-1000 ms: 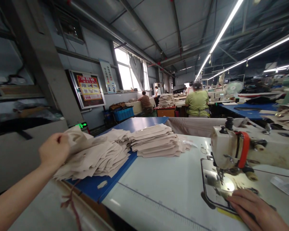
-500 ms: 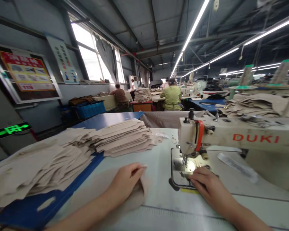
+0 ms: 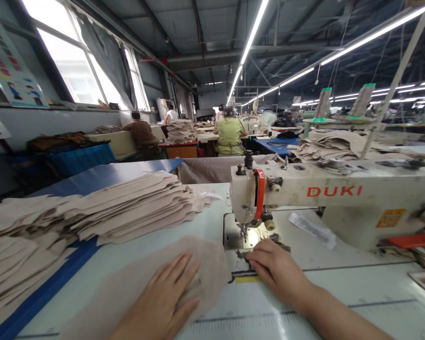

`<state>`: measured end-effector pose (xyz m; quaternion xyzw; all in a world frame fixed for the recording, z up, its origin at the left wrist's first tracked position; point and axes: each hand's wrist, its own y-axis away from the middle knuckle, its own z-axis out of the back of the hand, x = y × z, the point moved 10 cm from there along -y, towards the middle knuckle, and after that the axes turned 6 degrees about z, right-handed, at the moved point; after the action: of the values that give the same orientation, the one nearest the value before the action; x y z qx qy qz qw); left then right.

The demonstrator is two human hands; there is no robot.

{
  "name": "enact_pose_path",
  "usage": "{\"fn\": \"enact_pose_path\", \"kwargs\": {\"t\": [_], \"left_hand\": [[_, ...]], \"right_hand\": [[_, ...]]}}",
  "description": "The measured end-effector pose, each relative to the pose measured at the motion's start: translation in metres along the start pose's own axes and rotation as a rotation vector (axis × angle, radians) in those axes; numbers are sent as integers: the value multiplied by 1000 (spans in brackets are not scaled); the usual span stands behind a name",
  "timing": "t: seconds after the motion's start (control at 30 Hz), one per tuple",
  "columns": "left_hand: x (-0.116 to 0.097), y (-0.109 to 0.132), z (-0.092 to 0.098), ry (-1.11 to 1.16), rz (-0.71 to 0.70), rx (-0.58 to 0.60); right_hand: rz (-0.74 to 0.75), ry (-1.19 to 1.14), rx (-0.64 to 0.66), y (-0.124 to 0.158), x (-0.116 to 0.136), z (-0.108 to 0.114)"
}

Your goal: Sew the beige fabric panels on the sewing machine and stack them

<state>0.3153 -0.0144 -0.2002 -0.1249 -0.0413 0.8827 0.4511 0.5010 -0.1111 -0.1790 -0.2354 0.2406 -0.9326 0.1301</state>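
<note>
My left hand [image 3: 166, 295] lies flat with spread fingers on a beige fabric piece [image 3: 210, 255], which is blurred and rests on the pale table to the left of the needle. Close in front of the sewing machine's [image 3: 290, 191] presser foot, my right hand [image 3: 278, 271] has its fingertips pinched together. A small dark scrap [image 3: 241, 255] shows by those fingertips; what they hold is hidden. The lit metal needle plate [image 3: 231, 236] lies just beyond the right hand. The fabric's right edge comes near the plate.
Stacked beige fabric pieces [image 3: 138, 208] stand at the left, with more on a blue surface [image 3: 53, 288]. A clear plastic packet [image 3: 313, 230] lies under the machine arm. A ruler strip [image 3: 241, 321] runs along the front. Several people sit or stand farther back.
My left hand has gone from pinching the fabric's raised edge to lying flat on it, and the fabric is spread out. The view has turned right; my right hand stays by the needle plate.
</note>
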Motion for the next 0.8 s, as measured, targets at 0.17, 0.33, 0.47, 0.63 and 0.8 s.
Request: {"fn": "enact_pose_path", "kwargs": {"t": [0.17,0.33,0.47,0.63,0.8], "left_hand": [[-29,-2,-1,-58,-221,112],[-26,-20,-1,-68,-242,171],[-20,-33,-5,-68,-218,141],[-47,-55,-17,-74,-158,88],[-69,-68,-41,-113,-174,172]], "right_hand": [[86,-35,50,-3,24,-2],[201,54,157,-2,44,-15],[177,89,171,-3,41,-17],[202,83,164,-3,40,-19],[191,114,133,-1,36,-18]]}}
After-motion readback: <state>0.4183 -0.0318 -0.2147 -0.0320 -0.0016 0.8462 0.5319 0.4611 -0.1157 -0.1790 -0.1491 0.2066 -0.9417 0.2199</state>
